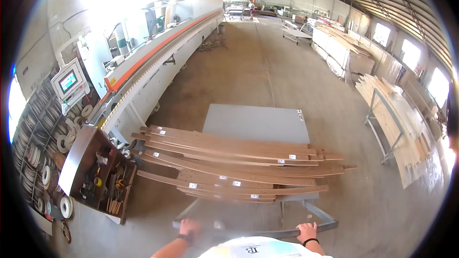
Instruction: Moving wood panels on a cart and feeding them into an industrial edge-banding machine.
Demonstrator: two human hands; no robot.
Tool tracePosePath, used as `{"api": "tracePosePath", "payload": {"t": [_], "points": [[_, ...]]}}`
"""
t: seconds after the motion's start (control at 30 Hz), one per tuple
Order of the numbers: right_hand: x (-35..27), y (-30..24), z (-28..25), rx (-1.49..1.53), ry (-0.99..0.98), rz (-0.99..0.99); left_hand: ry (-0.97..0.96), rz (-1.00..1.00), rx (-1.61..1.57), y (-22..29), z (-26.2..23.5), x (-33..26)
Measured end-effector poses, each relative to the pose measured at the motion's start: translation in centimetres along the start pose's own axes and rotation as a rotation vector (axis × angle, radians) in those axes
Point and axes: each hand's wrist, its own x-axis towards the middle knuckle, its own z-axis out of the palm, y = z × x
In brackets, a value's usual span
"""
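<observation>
My right hand (307, 232) is wrapped round the grey metal push handle (277, 233) of a cart, near its right corner. Toward the other corner, my left hand (190, 228) is closed on the same handle, somewhat blurred. Dark bands circle both wrists. In front of the handle, the cart carries a loose stack of long brown wood strips (248, 184) lying crosswise, several with small white labels. Beyond the strips, a flat grey panel (256, 122) sticks out at the front.
A long white machine with an orange stripe (158, 50) runs along the left, with a control screen (68, 81). Close by stands an open tool cabinet (98, 174) beside racked rolls (36, 150). Boards on a metal rack (389, 124) stand right. A person (252, 8) is far ahead.
</observation>
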Motion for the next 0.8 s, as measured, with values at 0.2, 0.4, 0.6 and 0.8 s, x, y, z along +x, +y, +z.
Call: {"api": "tracePosePath", "payload": {"t": [0.2,0.4,0.6,0.8], "points": [[-8.6,1.9,1.6,0.077,0.064,-0.118,0.047,-0.001,0.021,0.8,3.7,-8.6],[-18.3,8.7,2.2,0.150,0.141,-0.118,-0.008,-0.090,0.074,2.9,7.4,-17.1],[-25.8,13.5,3.0,-0.005,-0.064,-0.184,-0.024,-0.195,0.076,4.8,12.8,-25.7],[-33.4,15.8,4.3,0.001,-0.010,-0.282,0.011,-0.227,0.068,7.7,15.3,-34.4]]}}
